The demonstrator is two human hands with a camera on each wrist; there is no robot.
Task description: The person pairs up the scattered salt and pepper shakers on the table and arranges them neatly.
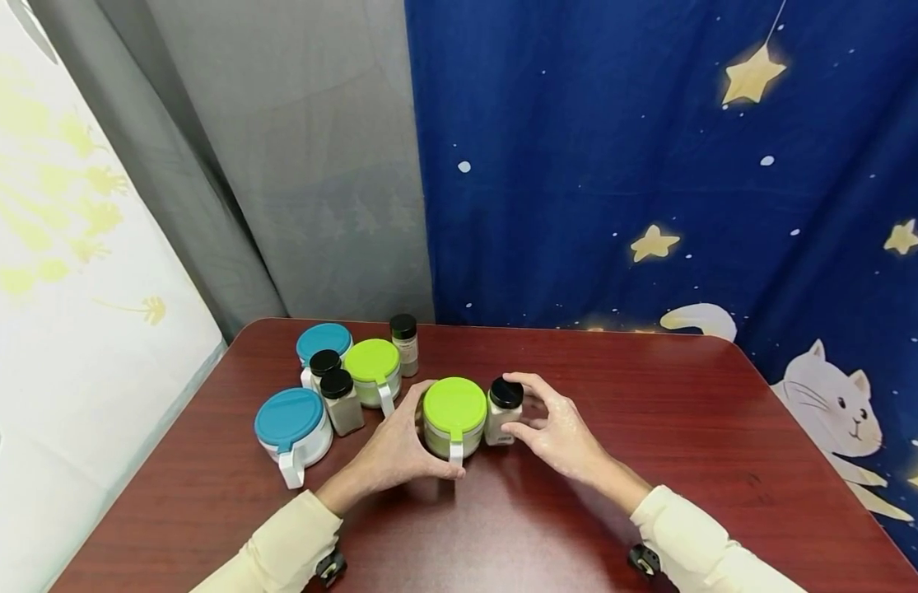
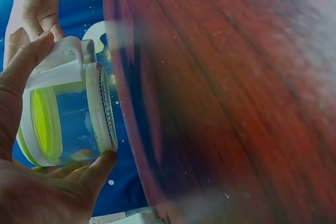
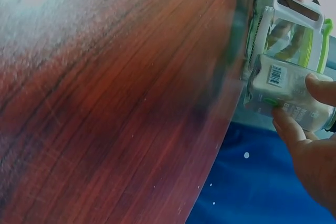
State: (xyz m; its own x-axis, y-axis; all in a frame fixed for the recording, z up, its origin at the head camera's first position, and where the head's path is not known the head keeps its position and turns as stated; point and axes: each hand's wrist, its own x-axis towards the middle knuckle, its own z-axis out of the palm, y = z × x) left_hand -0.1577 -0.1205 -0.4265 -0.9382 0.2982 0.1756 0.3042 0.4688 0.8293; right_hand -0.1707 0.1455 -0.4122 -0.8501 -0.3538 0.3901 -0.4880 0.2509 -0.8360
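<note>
My left hand [image 1: 393,451] wraps round a clear seasoning jar [image 1: 454,405] with a bright green lid and a white handle, the thumb near the handle. In the left wrist view, fingers curl under the jar's glass body [image 2: 73,121]. Right beside it, my right hand [image 1: 566,436] grips a square spice bottle [image 1: 500,424] with a black cap, between thumb and fingers. A barcode label shows on the bottle [image 3: 289,93] in the right wrist view, where it overlaps the jar. Both stand side by side near the middle of the table.
To the left are two blue-lidded jars [image 1: 290,418], another green-lidded jar [image 1: 373,362] and black-capped bottles [image 1: 344,408] in a loose group. One slim black-capped bottle [image 1: 404,344] stands near the back edge. The red-brown table [image 1: 651,395] backs onto curtains [image 1: 577,165].
</note>
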